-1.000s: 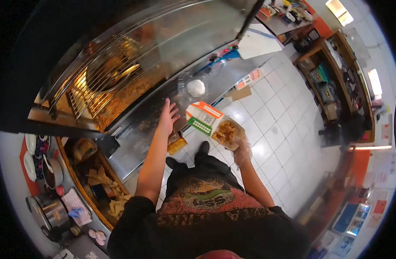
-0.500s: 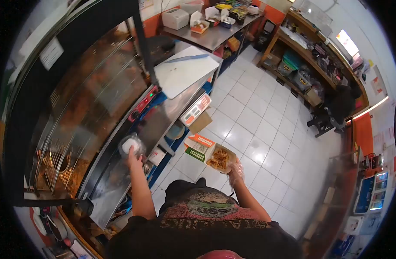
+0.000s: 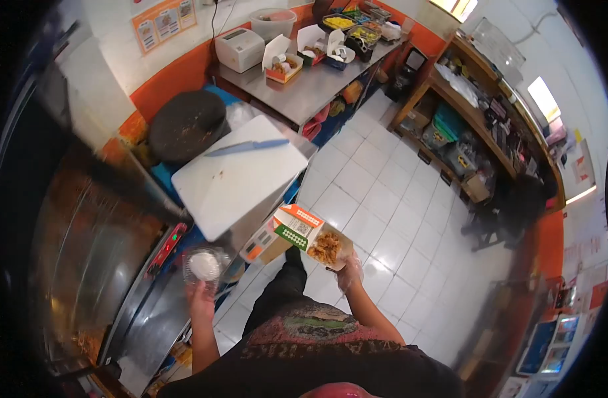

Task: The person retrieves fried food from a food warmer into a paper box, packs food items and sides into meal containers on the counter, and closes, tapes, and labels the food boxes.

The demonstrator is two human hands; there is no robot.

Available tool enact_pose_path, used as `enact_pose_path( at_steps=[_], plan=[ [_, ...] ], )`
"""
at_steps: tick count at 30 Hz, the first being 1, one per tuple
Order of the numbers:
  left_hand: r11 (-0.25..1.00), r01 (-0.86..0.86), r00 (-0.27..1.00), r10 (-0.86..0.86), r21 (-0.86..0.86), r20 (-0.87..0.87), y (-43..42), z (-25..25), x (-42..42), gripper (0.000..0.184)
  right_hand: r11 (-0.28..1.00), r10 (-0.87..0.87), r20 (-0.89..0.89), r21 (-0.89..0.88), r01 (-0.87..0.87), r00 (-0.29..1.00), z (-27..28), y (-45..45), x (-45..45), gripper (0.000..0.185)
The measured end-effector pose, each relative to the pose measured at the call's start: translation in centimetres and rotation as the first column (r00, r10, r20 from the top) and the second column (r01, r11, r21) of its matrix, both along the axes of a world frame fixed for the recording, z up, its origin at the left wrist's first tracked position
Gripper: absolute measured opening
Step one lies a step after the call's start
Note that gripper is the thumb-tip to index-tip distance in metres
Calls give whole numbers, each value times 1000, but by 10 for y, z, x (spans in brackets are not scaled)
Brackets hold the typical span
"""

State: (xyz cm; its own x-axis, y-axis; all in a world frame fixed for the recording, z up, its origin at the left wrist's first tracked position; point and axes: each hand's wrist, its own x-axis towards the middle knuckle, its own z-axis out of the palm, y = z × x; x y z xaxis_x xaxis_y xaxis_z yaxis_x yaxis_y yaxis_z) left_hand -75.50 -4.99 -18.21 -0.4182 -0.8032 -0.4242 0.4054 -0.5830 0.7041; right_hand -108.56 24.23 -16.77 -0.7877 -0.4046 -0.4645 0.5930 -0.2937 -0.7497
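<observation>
My left hand [image 3: 200,300] is closed on a clear plastic container [image 3: 218,257] with a rounded white mound inside, possibly rice, above the metal counter. In a clear plastic glove, my right hand [image 3: 348,272] grips the outer edge of an open takeaway box [image 3: 292,237]. Its orange, white and green lid is folded back to the left. Browned, crispy pieces that look like fried chicken [image 3: 326,248] fill the box, which I hold over the tiled floor.
A white cutting board [image 3: 241,179] bearing a blue knife [image 3: 246,147] lies ahead, beside a dark round block [image 3: 187,126]. Open food boxes [image 3: 282,67] stand on the far steel table [image 3: 308,99]. A glass-fronted cabinet [image 3: 85,245] stands left; wooden shelves [image 3: 473,86] line the right.
I have stepped forward along the counter, so the cutting board and far table appear nearer. Both hands keep hold of the plastic container and the takeaway box.
</observation>
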Motion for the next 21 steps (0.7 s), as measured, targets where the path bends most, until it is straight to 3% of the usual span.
enact_pose_path(
  at_steps=[3, 5, 7, 9, 12, 19, 21],
  plan=[
    [976, 174, 969, -146, 127, -201, -8, 11, -121, 45, 999, -6, 27, 35, 5, 1000, 14, -18, -91, 50],
    [946, 289, 943, -254, 147, -217, -21, 45, -216, 51, 996, -36, -9, 84, 37, 999, 24, -48, -167, 61],
    [945, 233, 967, -201, 230, -156, -35, 57, -306, 58, 996, -43, -54, 76, 47, 998, 31, -78, -240, 60],
    [939, 339, 914, -311, 67, -258, -56, 51, -372, 63, 996, -31, -97, 86, 39, 995, 23, -109, -311, 59],
    [937, 346, 914, -325, 49, -241, -89, 68, -470, 67, 996, 64, -113, 74, -56, 992, 25, -170, -408, 61],
    [988, 140, 948, -153, -67, -278, -142, 73, -654, 71, 940, 339, -123, 87, -330, 933, 9, -326, -614, 62],
    [1000, 1, 984, 2, 14, -177, -144, 44, -689, 69, 923, 380, -87, 103, -372, 921, -21, -367, -673, 62]
  ],
)
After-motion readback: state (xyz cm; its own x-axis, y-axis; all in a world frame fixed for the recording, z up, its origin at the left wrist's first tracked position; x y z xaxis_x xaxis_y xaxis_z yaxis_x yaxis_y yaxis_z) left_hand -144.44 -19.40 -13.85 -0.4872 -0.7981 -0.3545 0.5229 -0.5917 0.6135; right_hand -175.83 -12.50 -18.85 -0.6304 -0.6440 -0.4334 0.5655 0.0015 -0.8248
